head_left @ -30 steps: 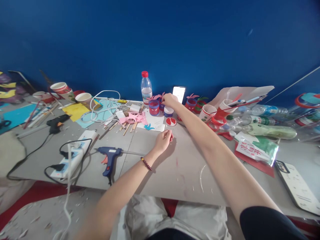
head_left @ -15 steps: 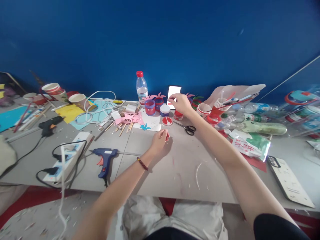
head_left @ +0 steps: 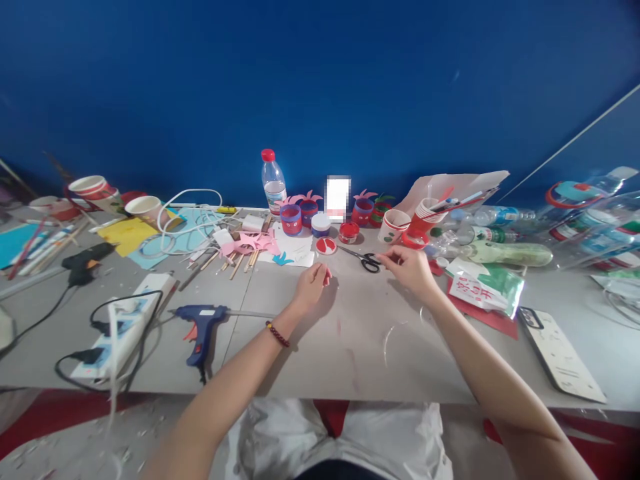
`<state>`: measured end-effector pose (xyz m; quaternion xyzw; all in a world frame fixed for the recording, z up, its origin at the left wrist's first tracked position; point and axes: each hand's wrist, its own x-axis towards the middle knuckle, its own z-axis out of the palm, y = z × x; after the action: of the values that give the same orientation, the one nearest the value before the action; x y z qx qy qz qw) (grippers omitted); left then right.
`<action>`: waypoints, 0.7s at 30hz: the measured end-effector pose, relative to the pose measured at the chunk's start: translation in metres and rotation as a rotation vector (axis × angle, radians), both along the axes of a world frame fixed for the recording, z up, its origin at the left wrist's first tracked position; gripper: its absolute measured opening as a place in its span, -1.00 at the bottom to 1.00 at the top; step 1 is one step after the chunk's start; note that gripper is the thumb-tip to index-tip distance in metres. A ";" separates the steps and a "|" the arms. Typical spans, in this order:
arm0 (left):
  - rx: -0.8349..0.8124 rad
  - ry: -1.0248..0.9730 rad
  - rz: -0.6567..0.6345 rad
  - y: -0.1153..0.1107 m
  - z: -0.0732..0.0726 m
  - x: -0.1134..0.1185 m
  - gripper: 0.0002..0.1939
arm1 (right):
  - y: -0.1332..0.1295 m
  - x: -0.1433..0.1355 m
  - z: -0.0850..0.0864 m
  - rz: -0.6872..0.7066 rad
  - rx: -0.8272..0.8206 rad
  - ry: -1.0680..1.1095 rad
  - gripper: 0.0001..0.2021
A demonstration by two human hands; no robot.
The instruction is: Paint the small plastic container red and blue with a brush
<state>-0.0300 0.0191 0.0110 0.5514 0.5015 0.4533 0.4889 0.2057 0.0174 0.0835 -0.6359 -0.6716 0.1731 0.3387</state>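
My left hand (head_left: 311,290) is closed above the middle of the table, with a small red piece (head_left: 327,275) showing at its fingertips. Most of that piece is hidden by the fingers. The fingertips of my right hand (head_left: 411,270) are pinched at the handle loops of black scissors (head_left: 370,265), which lie flat with the blades toward the back left. Just beyond the blades are a round lid with red patches (head_left: 326,247) and a small open pot of red (head_left: 349,232). Behind them a phone (head_left: 337,199) with a bright screen leans upright.
A blue glue gun (head_left: 204,320) and a power strip (head_left: 127,327) with cables lie at left. Decorated cups (head_left: 291,220), pink cutouts (head_left: 250,243) and a bottle (head_left: 273,183) stand behind. Paper cups (head_left: 394,227), plastic bottles (head_left: 510,253) and another phone (head_left: 563,353) are at right.
My right hand has come back from in front of the upright phone, down and right to the scissors' handles. My left hand stays closed in nearly the same place. The view has shifted slightly.
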 end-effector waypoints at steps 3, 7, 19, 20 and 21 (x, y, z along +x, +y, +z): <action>0.009 0.004 -0.001 0.001 0.000 -0.001 -0.68 | -0.003 0.004 -0.015 0.018 -0.059 -0.012 -0.67; 0.017 0.015 -0.009 0.002 -0.001 -0.002 -0.70 | -0.006 -0.001 -0.022 0.080 -0.149 0.005 -0.72; 0.057 0.143 -0.033 0.001 -0.002 -0.003 -0.73 | 0.003 0.072 -0.039 -0.463 0.450 -0.147 -0.71; 0.063 0.159 -0.034 0.001 -0.002 -0.003 -0.73 | 0.007 0.083 -0.047 -0.454 0.475 -0.134 -0.70; 0.068 0.173 -0.038 0.001 -0.002 -0.003 -0.74 | 0.011 0.093 -0.054 -0.427 0.480 -0.131 -0.69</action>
<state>-0.0333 0.0200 0.0088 0.6142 0.5157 0.4111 0.4334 0.2985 0.0287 0.0299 -0.6742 -0.5650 -0.1061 0.4637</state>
